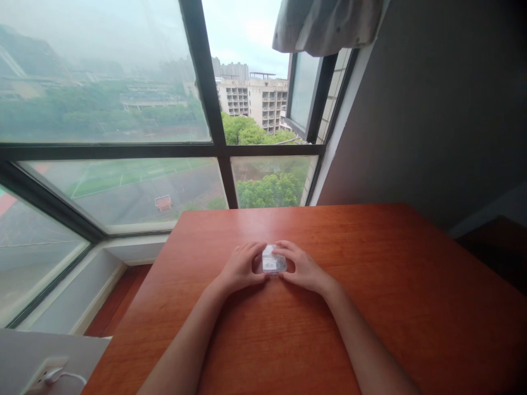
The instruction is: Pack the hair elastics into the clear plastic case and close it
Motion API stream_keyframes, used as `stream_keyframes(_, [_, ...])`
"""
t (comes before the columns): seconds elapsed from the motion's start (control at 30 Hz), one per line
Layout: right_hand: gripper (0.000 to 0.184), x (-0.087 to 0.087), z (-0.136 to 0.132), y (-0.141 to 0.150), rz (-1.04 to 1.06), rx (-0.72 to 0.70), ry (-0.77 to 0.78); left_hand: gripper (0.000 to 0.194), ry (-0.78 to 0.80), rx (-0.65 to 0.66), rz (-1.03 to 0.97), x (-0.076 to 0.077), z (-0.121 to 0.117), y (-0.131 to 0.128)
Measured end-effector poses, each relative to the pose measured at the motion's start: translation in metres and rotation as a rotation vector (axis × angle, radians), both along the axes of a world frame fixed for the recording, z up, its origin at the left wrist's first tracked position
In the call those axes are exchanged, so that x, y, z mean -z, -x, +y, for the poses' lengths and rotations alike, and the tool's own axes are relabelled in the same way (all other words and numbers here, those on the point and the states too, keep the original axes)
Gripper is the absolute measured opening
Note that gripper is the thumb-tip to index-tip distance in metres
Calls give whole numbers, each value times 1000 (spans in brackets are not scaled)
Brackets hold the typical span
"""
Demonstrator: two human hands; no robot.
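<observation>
A small clear plastic box [274, 260] with whitish contents and a patch of tiny print sits on the wooden table [280, 334]. My left hand [244, 267] curls round its left side, thumb at the near corner and fingers at the far one. From the right, my right hand [302, 266] grips it, with fingertips over the top far edge and the thumb at the near right corner. Both hands are closed on the box. The print is too small to read, and the fingers cover parts of the box's sides.
Beyond the table stands a large window with dark frames [222, 149]; one pane [307, 93] is swung open under a curtain [327, 24]. A dark wall [428, 109] rises on the right. At lower left, a white plug [53, 376] with a cable sits in a wall socket.
</observation>
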State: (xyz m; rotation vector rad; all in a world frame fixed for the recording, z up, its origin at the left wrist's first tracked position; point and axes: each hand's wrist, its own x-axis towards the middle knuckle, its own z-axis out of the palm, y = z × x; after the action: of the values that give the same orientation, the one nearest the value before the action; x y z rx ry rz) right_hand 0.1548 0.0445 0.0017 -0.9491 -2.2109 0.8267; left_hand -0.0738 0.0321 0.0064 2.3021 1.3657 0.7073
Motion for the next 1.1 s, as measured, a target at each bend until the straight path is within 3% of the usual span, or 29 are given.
stream_keyframes(0.73, [46, 1, 0, 2, 71, 44, 62, 79, 23, -20, 14, 8, 2, 4])
stream_keyframes(1.1, [44, 2, 0, 2, 20, 14, 20, 69, 50, 55, 12, -1, 2, 8])
